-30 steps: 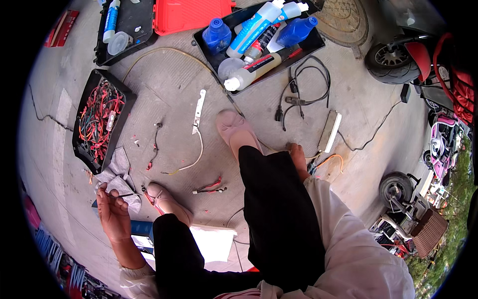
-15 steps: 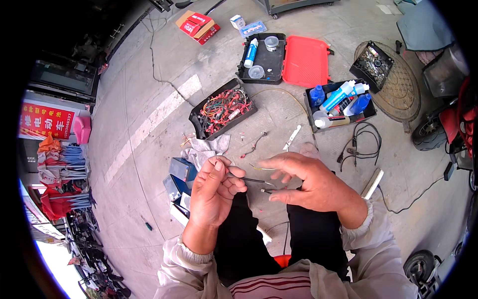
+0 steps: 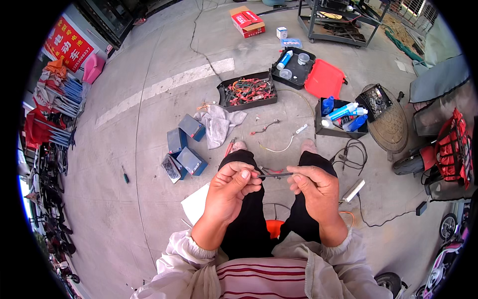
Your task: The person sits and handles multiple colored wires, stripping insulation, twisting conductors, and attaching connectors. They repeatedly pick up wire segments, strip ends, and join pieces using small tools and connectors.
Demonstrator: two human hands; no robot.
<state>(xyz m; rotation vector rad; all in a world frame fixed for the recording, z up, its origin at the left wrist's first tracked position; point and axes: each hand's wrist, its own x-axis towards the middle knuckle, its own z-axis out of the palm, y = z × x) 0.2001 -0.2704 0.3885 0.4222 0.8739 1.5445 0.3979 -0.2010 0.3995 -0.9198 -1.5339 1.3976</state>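
Grey concrete ground point(image 3: 112, 199) spread out all around the person. On its far side, a black case with a red lid point(image 3: 324, 79) lay open. A black tray of tangled wires point(image 3: 251, 103) sat to the left of the case, and a black bin of bottles point(image 3: 343, 131) sat nearer, on the right. To the left, a crumpled grey cloth point(image 3: 216, 127) lay just beside some blue blocks point(image 3: 191, 161) that looked like batteries.

Near the middle, the person's left hand point(image 3: 226, 192) had its fingers curled, with one end of a thin dark wire point(image 3: 276, 175) pinched tight. The right hand point(image 3: 316, 192) pinched the other end with its thumb and fingertips. A short loose wire point(image 3: 264, 127) lay farther off on the ground.

The thin dark wire was already up off the ground, over the space between the knees. It looked joined to nothing else, but the fingers hid its ends, so I could not tell what was finished or left to do on it. It was almost straight, and its long way ran left to right, nearly level, from one hand to the other.
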